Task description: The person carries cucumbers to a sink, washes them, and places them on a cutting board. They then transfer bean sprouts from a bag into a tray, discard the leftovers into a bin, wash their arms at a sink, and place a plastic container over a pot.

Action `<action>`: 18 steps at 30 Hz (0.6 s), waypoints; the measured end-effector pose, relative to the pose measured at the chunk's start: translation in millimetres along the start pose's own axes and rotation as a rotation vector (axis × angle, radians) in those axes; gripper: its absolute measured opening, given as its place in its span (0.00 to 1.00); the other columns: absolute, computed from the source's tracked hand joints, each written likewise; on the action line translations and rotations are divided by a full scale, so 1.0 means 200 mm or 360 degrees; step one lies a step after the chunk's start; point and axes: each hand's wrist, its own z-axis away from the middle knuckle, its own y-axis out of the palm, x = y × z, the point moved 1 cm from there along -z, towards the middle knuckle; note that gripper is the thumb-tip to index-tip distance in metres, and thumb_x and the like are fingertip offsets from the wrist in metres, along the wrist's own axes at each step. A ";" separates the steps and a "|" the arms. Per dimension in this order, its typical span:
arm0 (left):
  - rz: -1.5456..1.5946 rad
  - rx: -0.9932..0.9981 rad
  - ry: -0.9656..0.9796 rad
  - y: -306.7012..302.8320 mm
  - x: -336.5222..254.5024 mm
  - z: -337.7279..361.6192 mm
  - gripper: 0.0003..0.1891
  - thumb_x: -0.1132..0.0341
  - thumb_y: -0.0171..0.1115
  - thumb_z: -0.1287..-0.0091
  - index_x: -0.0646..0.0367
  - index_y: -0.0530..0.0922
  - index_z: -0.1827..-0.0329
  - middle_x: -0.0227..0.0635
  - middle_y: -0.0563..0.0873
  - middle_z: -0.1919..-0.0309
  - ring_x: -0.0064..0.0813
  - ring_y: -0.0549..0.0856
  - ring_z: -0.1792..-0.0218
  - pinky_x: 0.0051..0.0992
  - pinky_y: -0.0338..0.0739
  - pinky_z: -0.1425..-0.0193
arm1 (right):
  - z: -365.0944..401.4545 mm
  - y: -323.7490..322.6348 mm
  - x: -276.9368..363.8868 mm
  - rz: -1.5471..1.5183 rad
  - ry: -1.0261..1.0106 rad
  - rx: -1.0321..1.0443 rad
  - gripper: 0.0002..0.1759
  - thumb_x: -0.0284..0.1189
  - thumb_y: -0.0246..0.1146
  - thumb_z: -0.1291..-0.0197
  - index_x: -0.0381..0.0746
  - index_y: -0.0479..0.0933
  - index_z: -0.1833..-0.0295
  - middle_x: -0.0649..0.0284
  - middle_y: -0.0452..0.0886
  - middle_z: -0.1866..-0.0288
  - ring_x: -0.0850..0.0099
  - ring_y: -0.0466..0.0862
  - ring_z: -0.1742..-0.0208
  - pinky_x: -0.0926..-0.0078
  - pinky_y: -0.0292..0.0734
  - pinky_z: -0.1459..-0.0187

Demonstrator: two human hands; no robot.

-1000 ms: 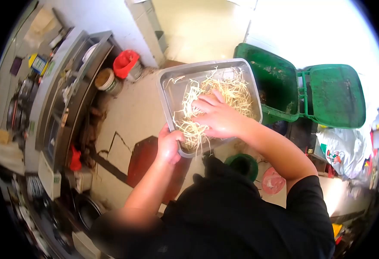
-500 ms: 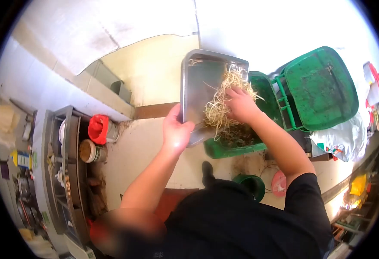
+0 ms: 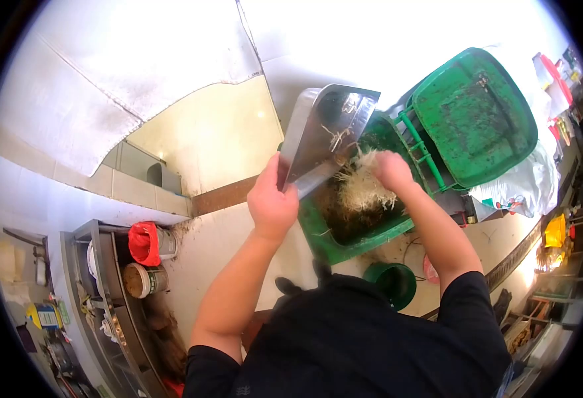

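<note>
My left hand [image 3: 273, 199] is closed around the near edge of a metal tray [image 3: 297, 136], which tilts steeply over the green bin [image 3: 344, 249]. A few pale strands [image 3: 336, 136] cling to the tray's inside. My right hand [image 3: 393, 171] is over the bin opening, its fingers curled at a clump of pale, stringy sprout-like strands [image 3: 364, 186]. The clump hangs from the fingers and is partly blurred. Dark waste [image 3: 358, 225] shows inside the bin below it.
The bin's hinged green lid [image 3: 474, 119] stands open on the right. Near my feet is a small green bucket [image 3: 391, 285]. At left are a metal shelf unit [image 3: 99, 278], a red-lined bucket [image 3: 147, 243] and a white tub [image 3: 142, 280]. A plastic bag [image 3: 533, 179] lies beyond the lid.
The tray has tipped more steeply toward the bin. Most of the strands have left the tray with my right hand and are now over the bin opening.
</note>
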 end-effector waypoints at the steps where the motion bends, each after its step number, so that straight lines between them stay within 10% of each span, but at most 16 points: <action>1: 0.0037 -0.0014 0.0042 -0.01 0.01 -0.02 0.26 0.79 0.57 0.52 0.66 0.74 0.45 0.44 0.84 0.61 0.38 0.86 0.63 0.29 0.80 0.57 | -0.01 -0.04 0.01 0.0001 0.0009 -0.0003 0.16 0.33 0.62 0.49 0.39 0.76 0.54 0.49 0.77 0.51 0.50 0.75 0.48 0.61 0.72 0.48; 6: -0.0010 0.0093 0.0051 0.01 -0.02 -0.01 0.26 0.80 0.57 0.52 0.66 0.74 0.44 0.45 0.84 0.62 0.39 0.86 0.63 0.29 0.80 0.57 | -0.21 -0.24 0.07 -0.0616 -0.0083 -0.1146 0.26 0.26 0.60 0.44 0.27 0.64 0.41 0.39 0.71 0.46 0.44 0.71 0.44 0.58 0.68 0.43; 14: 0.0151 0.0154 -0.0090 0.01 -0.03 0.04 0.26 0.79 0.57 0.52 0.68 0.74 0.45 0.44 0.85 0.61 0.35 0.86 0.63 0.27 0.80 0.57 | -0.22 -0.09 0.20 -0.1211 0.0267 -0.1061 0.19 0.21 0.60 0.48 0.29 0.68 0.50 0.43 0.75 0.58 0.46 0.74 0.51 0.57 0.70 0.48; 18: 0.0259 0.0127 -0.0097 0.02 -0.01 0.05 0.26 0.79 0.57 0.52 0.68 0.74 0.44 0.46 0.85 0.60 0.34 0.86 0.63 0.26 0.79 0.56 | -0.15 0.09 0.24 -0.0510 0.0003 -0.1106 0.09 0.23 0.60 0.50 0.33 0.75 0.62 0.48 0.77 0.57 0.50 0.76 0.51 0.60 0.71 0.50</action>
